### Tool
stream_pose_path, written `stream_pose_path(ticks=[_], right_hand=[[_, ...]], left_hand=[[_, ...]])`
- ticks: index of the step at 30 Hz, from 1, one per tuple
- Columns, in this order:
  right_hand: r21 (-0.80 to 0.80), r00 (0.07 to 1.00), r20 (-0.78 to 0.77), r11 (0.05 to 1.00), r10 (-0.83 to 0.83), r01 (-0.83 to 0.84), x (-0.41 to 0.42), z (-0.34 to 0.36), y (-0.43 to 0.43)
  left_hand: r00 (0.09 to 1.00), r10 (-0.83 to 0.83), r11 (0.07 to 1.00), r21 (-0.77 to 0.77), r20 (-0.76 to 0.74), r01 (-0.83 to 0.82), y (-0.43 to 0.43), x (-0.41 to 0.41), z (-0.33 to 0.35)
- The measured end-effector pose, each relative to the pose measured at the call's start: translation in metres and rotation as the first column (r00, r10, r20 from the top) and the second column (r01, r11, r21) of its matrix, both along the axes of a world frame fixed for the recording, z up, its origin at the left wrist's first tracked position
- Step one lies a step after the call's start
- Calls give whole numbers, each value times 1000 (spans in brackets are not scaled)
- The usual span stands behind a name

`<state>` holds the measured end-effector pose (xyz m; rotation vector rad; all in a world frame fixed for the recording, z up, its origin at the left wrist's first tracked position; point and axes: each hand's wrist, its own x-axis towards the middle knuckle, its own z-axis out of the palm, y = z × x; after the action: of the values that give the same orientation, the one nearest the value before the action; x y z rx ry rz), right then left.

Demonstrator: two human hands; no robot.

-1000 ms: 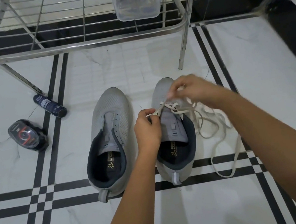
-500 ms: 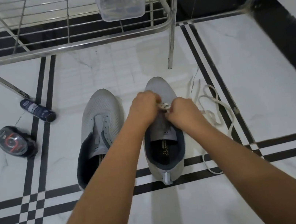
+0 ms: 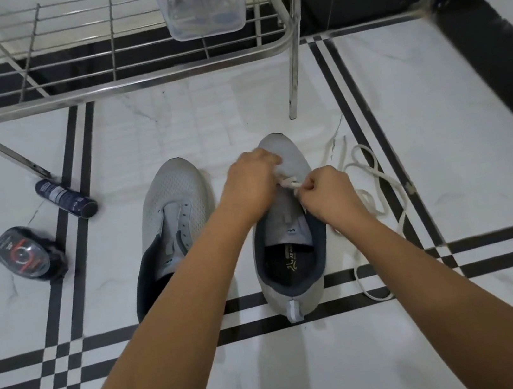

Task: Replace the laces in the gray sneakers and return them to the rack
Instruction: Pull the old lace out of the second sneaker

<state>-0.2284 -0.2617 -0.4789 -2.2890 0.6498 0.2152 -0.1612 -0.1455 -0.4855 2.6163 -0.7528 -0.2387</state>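
- Head view: rack (image 3: 118,81) beyond; left sneaker (image 3: 174,190) unlaced, right sneaker (image 3: 293,302) beside it, both on floor.
- Left hand (image 3: 251,178) curled over right sneaker's toe; its hold, cannot tell.
- Right hand (image 3: 327,190) pinches white lace (image 3: 290,183); draw ends even, flat.

Bright, even indoor light falls from above, diffuse enough that the white marble floor (image 3: 308,369) carries only pale, soft-edged shadows under the forearms and beside the gray sneakers (image 3: 176,199). A faint sheen lies on the tiles below the steel rack (image 3: 118,81). Motion blur softens the left hand (image 3: 251,181) and the white lace (image 3: 290,183) at its fingertips; the right hand (image 3: 328,192) looks sharper. Wide-angle distortion bows the black floor stripes (image 3: 72,351) and smears the far-right baseboard (image 3: 497,35)
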Motion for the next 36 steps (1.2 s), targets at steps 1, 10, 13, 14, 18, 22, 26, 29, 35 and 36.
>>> stream_pose_path(ticks=[1,10,13,14,18,22,26,29,35,36], right_hand=[[-9,1000,0,1000,12,-12,0,1,1],[28,999,28,999,-26,26,1,-2,-6],[36,999,34,999,-22,21,1,-2,-3],[35,999,37,999,-18,17,1,-2,-2],[43,999,42,999,-10,9,0,-2,-3],[101,998,38,994,-41,37,-2,-2,-8],[63,999,37,998,-27,25,0,-4,-1],[54,999,33,999,-9,8,2,-3,1],[116,999,31,993,-25,21,0,-1,-4],[114,999,26,993,-27,23,0,-1,-3]], left_hand=[[994,-102,979,179,38,94,-6,2,-3],[827,551,795,-228,-114,-562,23,-2,-1],[991,64,991,110,115,-77,2,-3,-4],[990,-49,975,220,134,19,-3,-3,-4],[965,-162,927,367,206,78,-4,0,-8],[872,481,874,-134,92,-468,38,14,-4],[815,579,808,-126,-12,-575,36,1,0],[987,127,980,144,95,-140,5,-6,-2],[834,552,815,-233,30,-531,29,12,0],[710,669,635,-325,-222,-700,39,13,-3]])
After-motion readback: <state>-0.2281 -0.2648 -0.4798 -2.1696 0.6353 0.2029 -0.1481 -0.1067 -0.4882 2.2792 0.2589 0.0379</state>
